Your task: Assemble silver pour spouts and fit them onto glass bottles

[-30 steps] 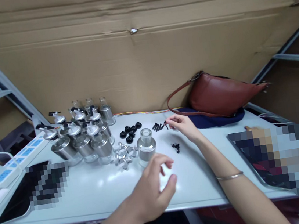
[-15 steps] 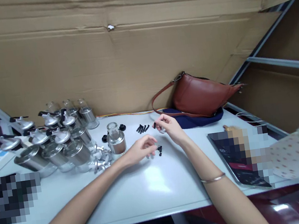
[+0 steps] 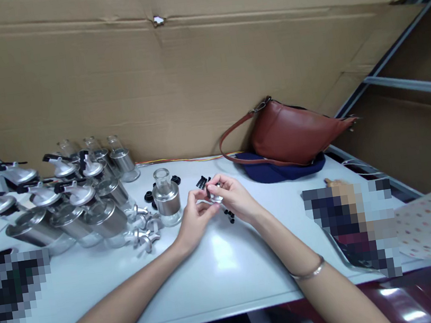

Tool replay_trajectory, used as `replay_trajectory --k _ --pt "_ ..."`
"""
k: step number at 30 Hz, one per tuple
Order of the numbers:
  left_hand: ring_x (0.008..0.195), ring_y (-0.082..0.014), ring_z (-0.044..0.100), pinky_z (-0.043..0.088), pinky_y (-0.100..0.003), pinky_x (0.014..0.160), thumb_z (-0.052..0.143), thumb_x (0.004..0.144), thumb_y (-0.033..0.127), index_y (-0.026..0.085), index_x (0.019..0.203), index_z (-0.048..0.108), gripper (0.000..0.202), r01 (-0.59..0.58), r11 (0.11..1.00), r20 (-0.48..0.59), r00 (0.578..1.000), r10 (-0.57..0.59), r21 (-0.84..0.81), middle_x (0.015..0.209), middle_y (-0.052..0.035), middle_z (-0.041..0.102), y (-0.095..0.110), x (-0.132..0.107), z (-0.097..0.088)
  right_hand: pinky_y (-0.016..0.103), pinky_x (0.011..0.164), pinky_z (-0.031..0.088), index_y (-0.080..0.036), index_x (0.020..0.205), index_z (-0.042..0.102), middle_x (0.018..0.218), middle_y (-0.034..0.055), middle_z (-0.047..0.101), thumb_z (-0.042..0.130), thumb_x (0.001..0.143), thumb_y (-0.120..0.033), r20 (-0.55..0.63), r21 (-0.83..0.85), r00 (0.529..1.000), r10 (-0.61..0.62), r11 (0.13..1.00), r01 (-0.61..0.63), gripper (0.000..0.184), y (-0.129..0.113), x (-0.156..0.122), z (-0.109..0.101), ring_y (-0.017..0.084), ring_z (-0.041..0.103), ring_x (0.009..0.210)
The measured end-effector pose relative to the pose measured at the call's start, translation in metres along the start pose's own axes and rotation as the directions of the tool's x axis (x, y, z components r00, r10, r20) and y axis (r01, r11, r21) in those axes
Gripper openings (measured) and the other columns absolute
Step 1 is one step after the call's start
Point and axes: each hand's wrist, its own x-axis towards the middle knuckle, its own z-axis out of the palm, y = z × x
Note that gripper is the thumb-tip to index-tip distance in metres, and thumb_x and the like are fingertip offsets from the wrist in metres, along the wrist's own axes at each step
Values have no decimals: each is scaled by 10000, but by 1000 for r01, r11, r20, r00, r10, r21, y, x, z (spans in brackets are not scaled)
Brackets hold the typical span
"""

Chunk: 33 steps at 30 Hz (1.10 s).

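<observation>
My left hand [image 3: 195,219] and my right hand [image 3: 233,197] meet over the middle of the white table [image 3: 222,267]. Both pinch a small silver part [image 3: 215,197] with a black piece on it. A small glass bottle with a silver band [image 3: 166,198] stands just left of my left hand. Tiny black pieces [image 3: 229,215] lie on the table under my right hand. Short black sticks [image 3: 202,181] lie just behind the hands.
Several capped metal-and-glass bottles [image 3: 72,203] crowd the left side, with loose silver spouts [image 3: 145,233] and black rings [image 3: 149,196] beside them. A brown handbag [image 3: 295,131] on dark blue cloth sits at the back right. Cardboard walls the back.
My left hand moved from the table's front to the tiny black pieces, then up to meet my right hand. My right hand drew back from the sticks with the silver part.
</observation>
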Motion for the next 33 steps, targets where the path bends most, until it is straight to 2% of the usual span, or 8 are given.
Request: replay_trajectory --k 7,12,16,19,21,24,28,33 --pt "770 -141 633 518 -307 749 755 686 388 208 1018 451 485 25 997 -18 999 -27 -72 1031 -41 595 -1 1 0 216 415 369 -207 742 581 679 -9 640 810 605 -499 12 65 999 46 997 -46 395 8 -1 6 103 488 487" --pt "806 -152 590 478 -282 765 738 719 372 178 1016 568 393 40 999 20 999 -39 -25 891 -25 615 4 -11 -1 257 618 473 -204 751 620 737 7 668 820 601 -452 -43 89 999 12 996 -8 352 4 -1 7 132 580 656" --pt "818 -142 581 453 -268 777 739 725 346 185 972 562 344 52 999 8 999 -52 0 904 -20 610 9 -23 -4 265 711 468 -217 765 632 716 -17 636 809 608 -457 -153 94 987 -43 994 58 337 -2 2 -1 125 564 706" --pt "854 -142 605 461 -276 802 743 710 361 209 959 481 393 57 998 -35 998 -58 -20 959 -18 596 11 -24 -5 259 678 451 -216 787 656 679 -36 592 804 617 -446 -222 62 972 -77 994 93 322 -5 5 -9 100 509 625" --pt "869 -151 616 478 -286 794 754 687 371 221 935 431 434 57 998 -56 997 -59 -34 981 -20 585 11 -21 -5 267 665 449 -216 807 669 686 -31 592 789 637 -450 -228 43 970 -86 994 98 314 -6 5 -11 98 502 609" --pt "804 -131 599 480 -269 742 749 686 357 232 926 394 446 45 999 -78 996 -47 -31 945 1 550 11 -19 -5 290 660 457 -207 823 684 746 3 644 769 660 -459 -180 15 981 -78 997 82 312 -7 3 -9 114 545 629" --pt "688 -95 508 423 -244 674 636 799 345 230 1009 428 317 20 998 -78 997 -16 52 860 20 493 14 -23 -6 290 594 433 -177 823 693 677 15 659 789 646 -405 -105 -55 992 -69 997 63 304 -8 0 -6 117 541 554" --pt "702 -108 460 389 -248 661 541 854 317 224 970 405 202 -8 989 -59 998 16 148 819 28 427 16 -28 -7 216 460 317 -172 627 579 547 -33 583 839 579 -353 -114 -137 991 -69 989 53 321 -11 -2 -5 69 434 465"
